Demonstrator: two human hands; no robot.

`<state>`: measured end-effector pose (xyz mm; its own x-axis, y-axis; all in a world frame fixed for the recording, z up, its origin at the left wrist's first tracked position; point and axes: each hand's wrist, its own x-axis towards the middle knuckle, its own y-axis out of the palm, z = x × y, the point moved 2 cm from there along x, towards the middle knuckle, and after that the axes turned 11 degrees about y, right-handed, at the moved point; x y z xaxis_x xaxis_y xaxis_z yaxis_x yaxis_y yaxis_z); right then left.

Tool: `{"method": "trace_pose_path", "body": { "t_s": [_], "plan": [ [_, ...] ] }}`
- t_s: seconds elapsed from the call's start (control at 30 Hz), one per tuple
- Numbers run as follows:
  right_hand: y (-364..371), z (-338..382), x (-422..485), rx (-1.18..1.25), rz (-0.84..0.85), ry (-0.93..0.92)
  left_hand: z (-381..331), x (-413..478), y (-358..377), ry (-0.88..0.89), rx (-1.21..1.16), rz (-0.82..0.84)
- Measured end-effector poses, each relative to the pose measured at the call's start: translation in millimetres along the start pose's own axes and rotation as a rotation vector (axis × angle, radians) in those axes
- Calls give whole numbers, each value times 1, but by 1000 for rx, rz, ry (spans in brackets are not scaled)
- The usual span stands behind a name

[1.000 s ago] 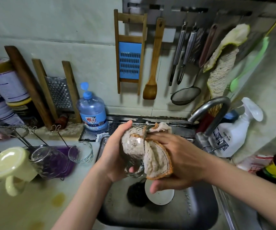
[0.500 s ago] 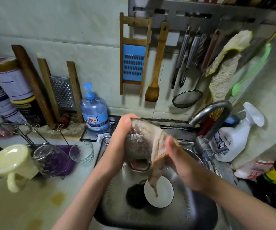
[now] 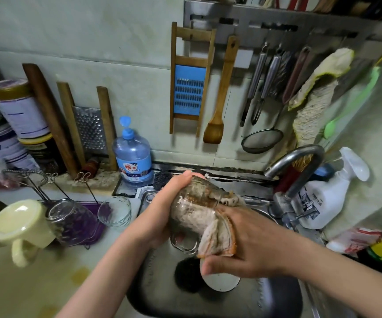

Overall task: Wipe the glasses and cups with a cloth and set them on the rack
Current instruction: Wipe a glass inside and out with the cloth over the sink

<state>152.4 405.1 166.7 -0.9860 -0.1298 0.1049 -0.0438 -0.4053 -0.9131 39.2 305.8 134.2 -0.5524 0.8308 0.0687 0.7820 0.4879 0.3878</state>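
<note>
Over the dark stainless-steel sink (image 3: 265,301), beside the pale tabletop (image 3: 24,292), I am partway through wiping one vessel. On the tabletop to the left stands the thin wire rack (image 3: 22,172). My left hand (image 3: 162,214) is wrapped round the base end of the clear glass mug with a handle (image 3: 192,212) and holds it tilted above the sink, handle downward. Half a second ago the grey-brown, orange-edged cloth (image 3: 217,239) dangled loose from the mug's mouth and my right hand (image 3: 254,244) had drawn back. Now that hand is pressed to the mouth again, fingers buried in the cloth and clamped on it, thumb stretched out below. I read this as another pass round the inside, so the mug is not yet ready for the rack. By count: two hands, one mug in them and one cloth. At the rack are three vessels: one cream plastic cup (image 3: 17,226) upended, one clear glass tumbler (image 3: 70,221) tipped over beside it, and one small clear glass (image 3: 115,211) just right of that. One white dish (image 3: 222,282) lies in the sink.
</note>
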Motion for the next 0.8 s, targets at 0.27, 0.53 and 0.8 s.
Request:
{"method": "trace_pose_path", "body": {
  "t_s": [0.27,0.53,0.8],
  "plan": [
    [-4,-15,12,-96,-28,107,-7,12,6,50,30,-87],
    [-5,13,28,430,-189,80,-21,8,-4,478,154,-45],
    [-14,26,29,376,-204,37,-36,1,-10,653,247,10]
  ]
}}
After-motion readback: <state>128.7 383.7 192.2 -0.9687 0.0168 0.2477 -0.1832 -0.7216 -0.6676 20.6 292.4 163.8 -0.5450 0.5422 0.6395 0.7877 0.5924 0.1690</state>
